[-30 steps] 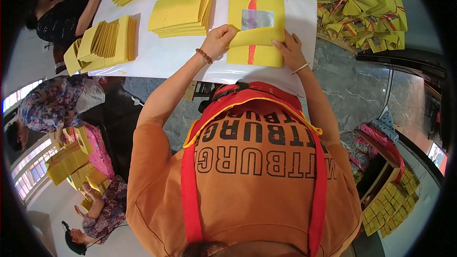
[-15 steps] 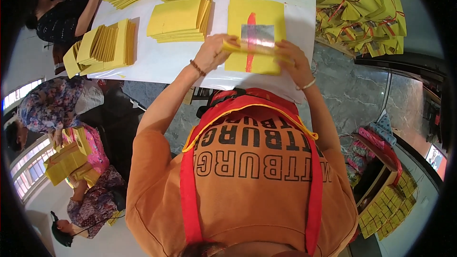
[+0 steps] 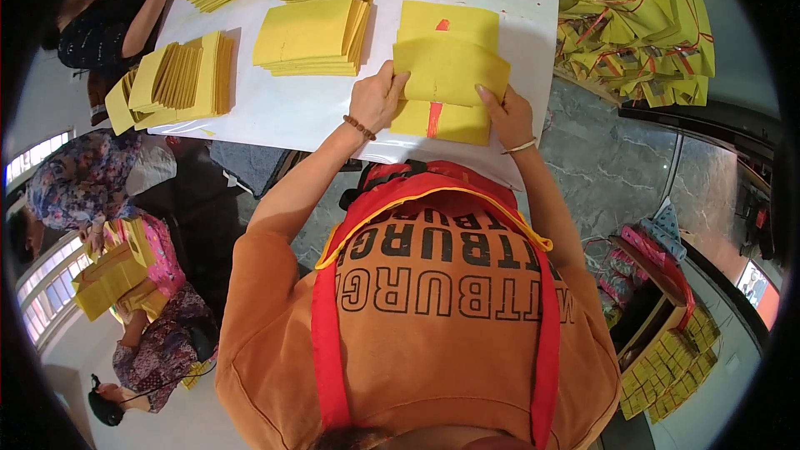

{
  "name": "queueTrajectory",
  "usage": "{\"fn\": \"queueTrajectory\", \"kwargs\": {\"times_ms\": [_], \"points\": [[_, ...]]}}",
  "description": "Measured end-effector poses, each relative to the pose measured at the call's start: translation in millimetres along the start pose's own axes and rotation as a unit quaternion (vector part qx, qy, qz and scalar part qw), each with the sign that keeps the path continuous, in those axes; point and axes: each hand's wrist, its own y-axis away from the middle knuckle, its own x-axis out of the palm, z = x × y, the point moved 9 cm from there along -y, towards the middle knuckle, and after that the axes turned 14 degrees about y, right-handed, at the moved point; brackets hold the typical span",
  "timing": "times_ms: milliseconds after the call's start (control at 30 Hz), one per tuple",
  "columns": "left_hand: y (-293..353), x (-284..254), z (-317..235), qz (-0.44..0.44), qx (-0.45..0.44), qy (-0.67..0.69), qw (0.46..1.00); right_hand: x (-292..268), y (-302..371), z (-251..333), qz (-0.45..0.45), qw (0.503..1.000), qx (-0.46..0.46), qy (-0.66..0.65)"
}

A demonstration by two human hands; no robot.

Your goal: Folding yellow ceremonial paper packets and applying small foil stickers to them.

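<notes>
A folded piece or small stack of yellow paper (image 3: 450, 69) lies face up between my hands, its thickness hard to tell. My left hand (image 3: 377, 102) grips its left edge, thumb on top. My right hand (image 3: 507, 117) holds its right edge, thumb also on top. Beneath it is a larger yellow sheet (image 3: 467, 127) with a red stripe, whose ends show above and below the held paper. The sheet's middle is covered.
Folded yellow paper stacks (image 3: 308, 37) stand on the white table (image 3: 242, 108) to the left and along the back. Red-tied yellow bundles (image 3: 633, 33) heap up at the right. A person in black (image 3: 104, 21) works at the left; two others sit below with yellow paper (image 3: 117, 275).
The held paper has turned from nearly edge-on to flat, covering the silver square and most of the red stripe. Both hands have moved slightly nearer to me.
</notes>
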Motion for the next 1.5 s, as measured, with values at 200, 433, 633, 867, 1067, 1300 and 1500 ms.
{"fn": "queueTrajectory", "kwargs": {"times_ms": [200, 433, 633, 867, 1067, 1300, 1500], "points": [[-19, 7, 21, -0.008, -0.086, 0.019, 0.996, 1, -13, -11, -0.074, 0.995, 0.055, -0.040], [-21, 9, 31, -0.020, -0.139, 0.032, 0.990, 1, -15, -22, -0.068, 0.987, 0.145, -0.003], [-21, 10, 30, -0.025, -0.139, 0.063, 0.988, 2, -17, -21, -0.069, 0.985, 0.160, 0.012], [-11, -1, 5, -0.020, -0.164, 0.104, 0.981, -2, -18, -19, -0.093, 0.985, 0.138, 0.034], [-24, 40, -77, -0.009, 0.219, -0.201, 0.955, -1, -18, -16, -0.055, 0.983, 0.165, 0.057], [-27, 70, -37, 0.051, 0.186, -0.266, 0.944, -15, -25, 3, -0.059, 0.984, 0.100, 0.135], [-28, 75, -35, 0.113, 0.159, -0.307, 0.932, 16, -28, 61, -0.083, 0.935, -0.213, 0.272]]}}
